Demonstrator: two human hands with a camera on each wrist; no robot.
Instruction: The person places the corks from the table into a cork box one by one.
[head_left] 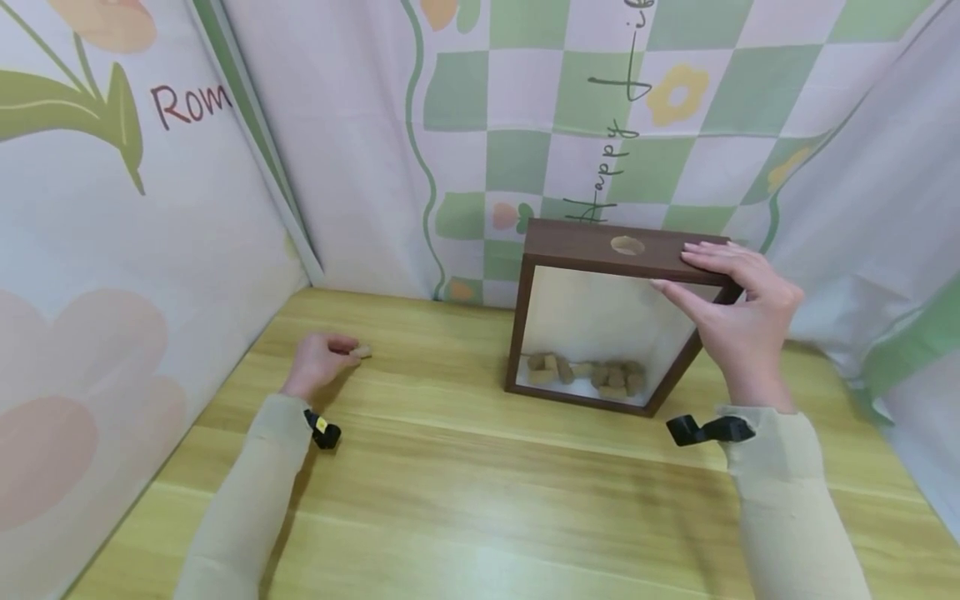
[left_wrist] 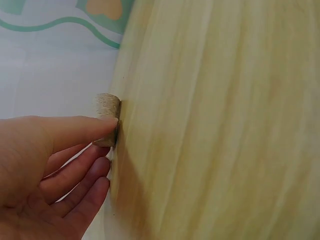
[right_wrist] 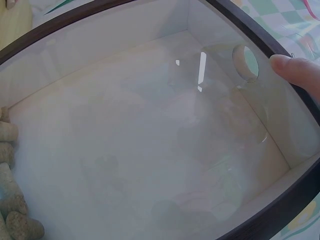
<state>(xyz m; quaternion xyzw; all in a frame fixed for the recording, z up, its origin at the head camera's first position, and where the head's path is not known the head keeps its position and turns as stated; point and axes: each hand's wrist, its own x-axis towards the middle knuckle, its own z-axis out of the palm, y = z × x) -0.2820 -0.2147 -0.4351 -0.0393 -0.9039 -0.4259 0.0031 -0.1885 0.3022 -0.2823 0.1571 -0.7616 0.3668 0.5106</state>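
My left hand [head_left: 318, 364] is at the left part of the table, pinching a small cork [head_left: 362, 352] between thumb and fingers. In the left wrist view the same cork [left_wrist: 107, 104] touches the wood surface. On the right, a dark brown wooden shadow box [head_left: 573, 241] with a clear front stands upright, a round hole in its top. My right hand [head_left: 746, 312] grips its top right corner, fingers over the top and thumb at the front edge. Several corks [head_left: 617, 379] lie along the bottom inside; some of these corks [right_wrist: 24, 227] show in the right wrist view.
The light wood table [head_left: 450, 500] runs back to a curtain [head_left: 517, 158] with green checks and flowers, close behind the box. A patterned cloth wall [head_left: 150, 250] borders the left side. Black wrist cameras [head_left: 324, 430] sit on both sleeves.
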